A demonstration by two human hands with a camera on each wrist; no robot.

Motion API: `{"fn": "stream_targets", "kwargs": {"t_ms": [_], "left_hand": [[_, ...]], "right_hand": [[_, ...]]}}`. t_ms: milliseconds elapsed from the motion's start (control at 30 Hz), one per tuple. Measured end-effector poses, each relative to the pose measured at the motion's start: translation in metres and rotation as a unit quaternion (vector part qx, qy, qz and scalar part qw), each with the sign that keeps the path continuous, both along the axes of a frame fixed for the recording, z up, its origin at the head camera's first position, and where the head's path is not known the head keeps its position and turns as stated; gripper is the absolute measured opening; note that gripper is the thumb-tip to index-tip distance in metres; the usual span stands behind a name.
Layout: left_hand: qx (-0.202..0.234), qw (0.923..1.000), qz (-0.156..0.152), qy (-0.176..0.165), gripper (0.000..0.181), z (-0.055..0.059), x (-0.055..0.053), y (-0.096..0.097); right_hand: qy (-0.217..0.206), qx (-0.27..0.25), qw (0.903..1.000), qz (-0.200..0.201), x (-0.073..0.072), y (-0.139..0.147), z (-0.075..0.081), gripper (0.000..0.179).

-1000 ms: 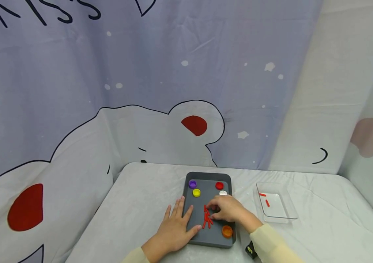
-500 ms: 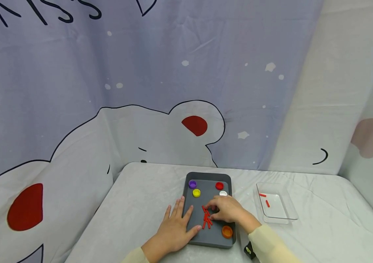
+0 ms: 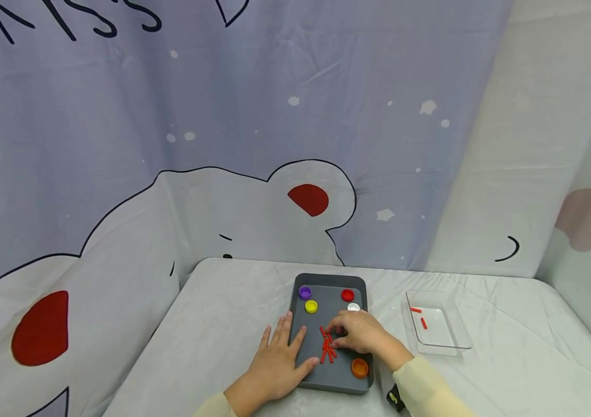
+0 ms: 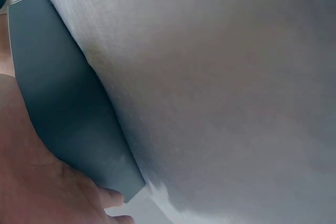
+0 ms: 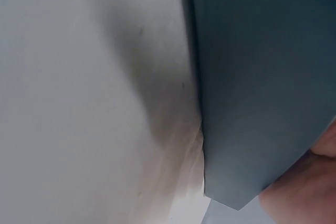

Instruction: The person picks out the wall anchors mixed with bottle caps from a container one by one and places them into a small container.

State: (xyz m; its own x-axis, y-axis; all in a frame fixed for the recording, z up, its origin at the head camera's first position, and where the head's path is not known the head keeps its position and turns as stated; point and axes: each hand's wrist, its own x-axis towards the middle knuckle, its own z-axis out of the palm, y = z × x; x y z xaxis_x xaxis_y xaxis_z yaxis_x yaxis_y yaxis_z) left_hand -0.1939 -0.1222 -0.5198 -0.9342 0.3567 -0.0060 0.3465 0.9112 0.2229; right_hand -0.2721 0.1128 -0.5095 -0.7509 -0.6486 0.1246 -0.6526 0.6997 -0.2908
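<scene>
A grey tray (image 3: 316,379) lies on the white-covered table with a small cluster of short red sticks (image 3: 325,344) near its middle. My left hand (image 3: 274,362) is spread flat over the tray's left edge, fingers straight, its thumb reaching in beside the sticks. In the left wrist view the left palm (image 4: 42,182) shows beneath the tray's dark side. My right hand (image 3: 360,333) bends over the cluster from the right, a red stick (image 3: 329,339) between its index finger and thumb. The right wrist view shows only part of that hand (image 5: 302,195), with the fingertips hidden.
Purple (image 3: 305,293), yellow (image 3: 311,306), red (image 3: 347,295) and white (image 3: 353,307) round caps sit in the tray's far part. An orange round cap (image 3: 360,368) lies near right. A clear box (image 3: 454,341) holds two red sticks (image 3: 423,323) to the right.
The uppermost red stick in the cluster has tilted and shifted slightly left beside the right fingertips. Both hands stay almost in place.
</scene>
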Motion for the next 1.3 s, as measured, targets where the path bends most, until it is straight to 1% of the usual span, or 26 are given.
{"fn": "stream_targets", "kwargs": {"t_ms": [300,433,567,667,800,900,1100,1200,1300], "left_hand": [[0.003,1.0000,-0.001,-0.001,0.081,0.000,0.000,0.000],[0.006,1.0000,0.001,-0.004,0.081,0.000,0.001,0.000],[0.007,1.0000,0.002,-0.005,0.080,0.001,0.001,0.000],[0.006,1.0000,0.001,-0.006,0.080,0.003,0.001,0.001],[0.002,1.0000,0.001,-0.006,0.080,0.004,0.001,0.002],[0.002,1.0000,0.001,-0.003,0.080,0.004,0.001,0.002],[0.011,0.9999,0.003,0.005,0.079,0.002,0.001,0.002],[0.014,0.9999,0.004,0.005,0.078,0.001,0.001,0.002],[0.013,0.9999,0.005,0.004,0.078,0.002,0.002,0.002]], "right_hand": [[0.022,0.007,0.9997,0.000,0.000,-0.001,-0.002,0.017],[0.020,0.015,0.9997,-0.004,0.000,-0.002,-0.001,0.016],[0.010,0.013,0.9999,0.004,-0.002,-0.001,0.001,0.016],[-0.010,-0.012,0.9997,0.017,-0.003,0.003,0.004,0.015],[-0.029,-0.066,0.9968,0.035,-0.003,0.011,0.009,0.016],[-0.025,-0.099,0.9939,0.042,-0.001,0.018,0.016,0.018],[-0.021,-0.131,0.9906,0.033,0.000,0.038,0.029,0.018],[-0.026,-0.151,0.9879,0.026,0.001,0.051,0.033,0.018],[-0.018,-0.174,0.9842,0.028,0.001,0.064,0.034,0.018]]}}
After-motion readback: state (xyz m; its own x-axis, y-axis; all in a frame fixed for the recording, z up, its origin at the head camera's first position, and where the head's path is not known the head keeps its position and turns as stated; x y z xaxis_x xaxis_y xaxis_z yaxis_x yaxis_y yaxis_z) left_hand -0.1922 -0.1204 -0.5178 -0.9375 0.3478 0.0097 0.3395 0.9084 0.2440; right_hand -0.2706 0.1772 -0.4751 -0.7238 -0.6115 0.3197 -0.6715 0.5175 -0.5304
